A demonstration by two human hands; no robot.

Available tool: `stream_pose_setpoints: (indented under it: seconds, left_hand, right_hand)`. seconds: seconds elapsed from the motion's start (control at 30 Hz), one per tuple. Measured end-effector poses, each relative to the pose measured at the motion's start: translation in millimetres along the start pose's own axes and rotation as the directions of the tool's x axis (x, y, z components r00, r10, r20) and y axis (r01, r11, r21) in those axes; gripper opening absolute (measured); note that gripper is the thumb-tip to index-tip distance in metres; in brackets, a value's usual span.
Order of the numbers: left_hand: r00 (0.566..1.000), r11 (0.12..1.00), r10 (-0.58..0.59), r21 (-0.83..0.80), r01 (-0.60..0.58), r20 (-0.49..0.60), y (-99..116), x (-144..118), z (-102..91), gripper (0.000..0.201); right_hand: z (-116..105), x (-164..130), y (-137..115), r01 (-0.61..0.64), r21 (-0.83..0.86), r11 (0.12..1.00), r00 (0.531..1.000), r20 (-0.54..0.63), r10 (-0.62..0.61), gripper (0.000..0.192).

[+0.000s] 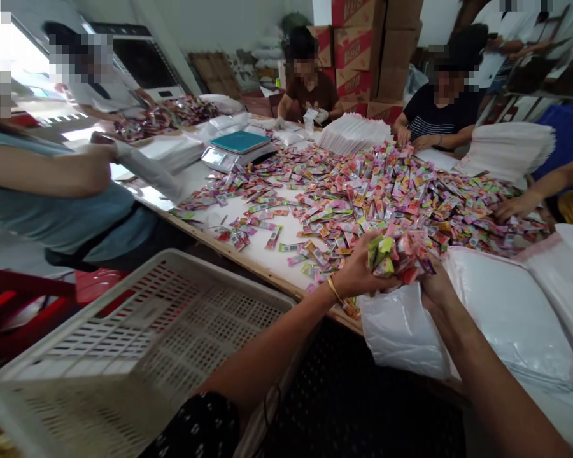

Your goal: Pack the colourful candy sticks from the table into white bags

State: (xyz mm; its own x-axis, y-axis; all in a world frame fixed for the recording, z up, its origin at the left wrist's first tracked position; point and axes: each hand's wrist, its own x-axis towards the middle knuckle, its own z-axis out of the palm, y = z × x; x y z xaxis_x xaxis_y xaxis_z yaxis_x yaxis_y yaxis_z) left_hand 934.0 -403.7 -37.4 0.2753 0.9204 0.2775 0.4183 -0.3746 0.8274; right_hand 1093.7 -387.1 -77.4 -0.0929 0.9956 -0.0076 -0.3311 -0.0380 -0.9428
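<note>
My left hand (360, 270) grips a bunch of colourful small sachets (395, 253) above the table's near edge. My right hand (434, 283) is partly hidden behind that bunch and touches it from the right, right at the mouth of a white plastic bag (401, 331) that hangs below both hands. Whether the right hand holds the bag's rim or the sachets I cannot tell for sure. A big loose heap of the same sachets (363, 191) covers the white table (262, 251) beyond my hands.
A white slotted plastic basket (138, 343) stands at the lower left. Stacks of white bags (510, 312) lie to my right. A digital scale (236, 152) sits far left on the table. Several other people sit around it. Cardboard boxes (358, 51) are stacked behind.
</note>
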Motion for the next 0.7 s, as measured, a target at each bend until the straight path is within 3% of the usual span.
stream_pose_setpoints:
  seconds: [0.1, 0.17, 0.27, 0.33, 0.4, 0.47, 0.57, 0.7]
  left_hand:
    - [0.989, 0.985, -0.105, -0.128, 0.119, 0.107, 0, 4, -1.8, 0.047]
    - [0.981, 0.965, -0.183, -0.176, 0.193, 0.071, -2, 6, -1.1, 0.039]
    - [0.955, 0.936, -0.295, -0.211, 0.282, -0.034, -5, 9, 1.6, 0.029]
    - [0.934, 0.922, -0.347, -0.210, 0.324, -0.086, -7, 11, 3.5, 0.025]
    - [0.915, 0.913, -0.384, -0.201, 0.356, -0.121, -9, 11, 5.7, 0.021]
    - [0.898, 0.903, -0.413, -0.195, 0.383, -0.149, -12, 12, 8.8, 0.019]
    - [0.886, 0.889, -0.439, -0.214, 0.405, -0.150, -17, 11, 14.2, 0.018]
    - [0.860, 0.875, -0.484, -0.097, 0.474, -0.163, -18, 7, 19.3, 0.024]
  right_hand:
    - [-5, 7, -4, 0.088, -0.167, 0.982, 0.995, 0.057, -0.080, 0.026]
    - [-10, 8, -7, 0.205, -0.377, 0.903, 0.978, 0.042, -0.204, 0.029]
    - [-12, -8, -13, 0.284, -0.700, 0.655, 0.882, -0.079, -0.466, 0.025]
    - [-7, -28, -15, 0.341, -0.805, 0.486, 0.824, 0.007, -0.566, 0.016]
    - [2, -46, -15, 0.465, -0.828, 0.314, 0.812, 0.257, -0.525, 0.012]
    - [10, -57, -12, 0.569, -0.809, 0.147, 0.786, 0.482, -0.387, 0.017]
    - [16, -57, -9, 0.604, -0.796, -0.041, 0.767, 0.594, -0.243, 0.015]
    - [14, -49, -7, 0.651, -0.755, -0.082, 0.732, 0.652, -0.195, 0.008]
